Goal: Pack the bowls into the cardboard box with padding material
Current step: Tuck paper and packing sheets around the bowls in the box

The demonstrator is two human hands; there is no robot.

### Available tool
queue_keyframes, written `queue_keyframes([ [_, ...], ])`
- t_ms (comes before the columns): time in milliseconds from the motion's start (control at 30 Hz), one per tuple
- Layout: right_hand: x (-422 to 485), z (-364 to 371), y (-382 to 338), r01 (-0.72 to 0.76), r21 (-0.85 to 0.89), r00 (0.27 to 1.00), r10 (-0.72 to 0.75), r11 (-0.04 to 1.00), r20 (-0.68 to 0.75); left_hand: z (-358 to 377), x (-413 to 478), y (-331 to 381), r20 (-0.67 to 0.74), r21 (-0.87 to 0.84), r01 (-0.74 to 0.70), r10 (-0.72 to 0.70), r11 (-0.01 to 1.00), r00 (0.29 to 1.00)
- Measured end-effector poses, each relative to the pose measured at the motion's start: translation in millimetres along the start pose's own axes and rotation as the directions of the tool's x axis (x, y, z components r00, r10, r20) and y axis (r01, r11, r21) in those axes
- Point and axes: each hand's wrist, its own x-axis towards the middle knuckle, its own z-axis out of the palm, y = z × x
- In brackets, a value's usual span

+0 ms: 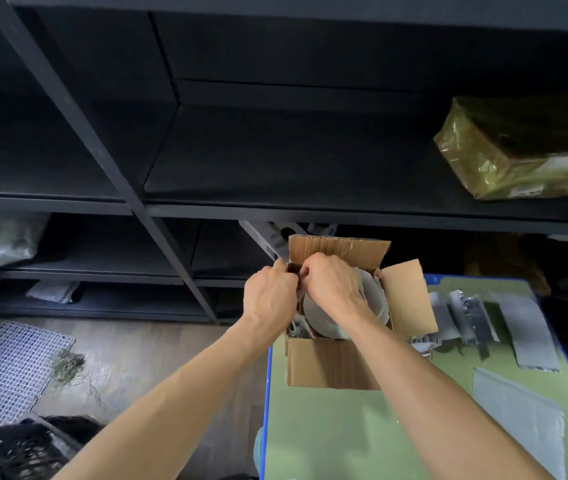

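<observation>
An open cardboard box stands on the far left part of a green table. Inside it, pale grey bowls stand on edge, partly hidden by my right arm. Both hands meet at the box's far left corner. My left hand grips the left wall or flap there, fingers curled over its edge. My right hand reaches over the bowls and pinches the same corner. A bit of grey padding shows in the box's near left corner.
Grey padding sheets and rolled pieces lie on the table right of the box; another sheet lies nearer. Black shelving stands behind, with a wrapped parcel on it. White mesh lies on the floor at left.
</observation>
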Motion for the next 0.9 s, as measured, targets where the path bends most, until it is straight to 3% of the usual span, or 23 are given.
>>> queue_keyframes([
  [267,-3,11,-3,-0.043,-0.003,0.995,0.042,0.999,-0.094,-1,1,0,0.053,0.021,0.044,-0.045,0.999,0.998],
  [667,-7,13,-4,-0.074,-0.004,0.983,0.072,0.997,-0.169,6,-12,-6,0.054,0.037,-0.008,0.006,0.999,0.998],
  [900,-7,13,-4,-0.060,-0.024,0.985,0.055,0.998,-0.166,4,-9,-8,0.133,0.114,-0.030,0.015,0.993,0.991],
])
